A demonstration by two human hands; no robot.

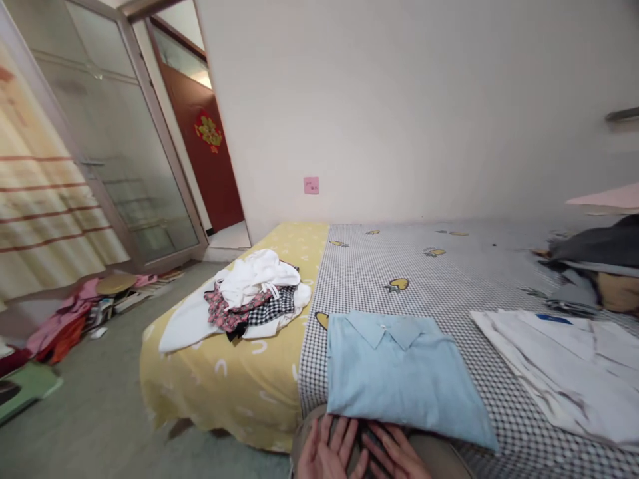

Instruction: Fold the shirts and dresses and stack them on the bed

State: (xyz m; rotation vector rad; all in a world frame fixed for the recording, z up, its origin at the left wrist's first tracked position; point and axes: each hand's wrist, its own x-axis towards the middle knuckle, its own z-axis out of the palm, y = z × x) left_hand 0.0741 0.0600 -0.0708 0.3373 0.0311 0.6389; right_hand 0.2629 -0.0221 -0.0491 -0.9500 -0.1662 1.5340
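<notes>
A person's left hand [324,452] and right hand [394,456] rested at the near edge of the frame, their fingers [342,432] spread apart on a dark patterned cloth [367,442] and not visibly clamped on it. The cloth lay between the hands, over tan trousers [436,462], partly hidden by the fingers. Just beyond, a light-blue collared shirt [399,379] lay folded flat on a checked bed sheet [399,266], collar toward the far side. A white shirt [564,372] lay spread to the right, while a heap of white and patterned clothes [254,296] sat on a yellow quilt [224,392] to the left. Dark clothes [594,249] were piled at the far right of the bed. Spread fingers, pressing evenly across the fabric, appeared well placed to keep such cloth flat and free of creases.
</notes>
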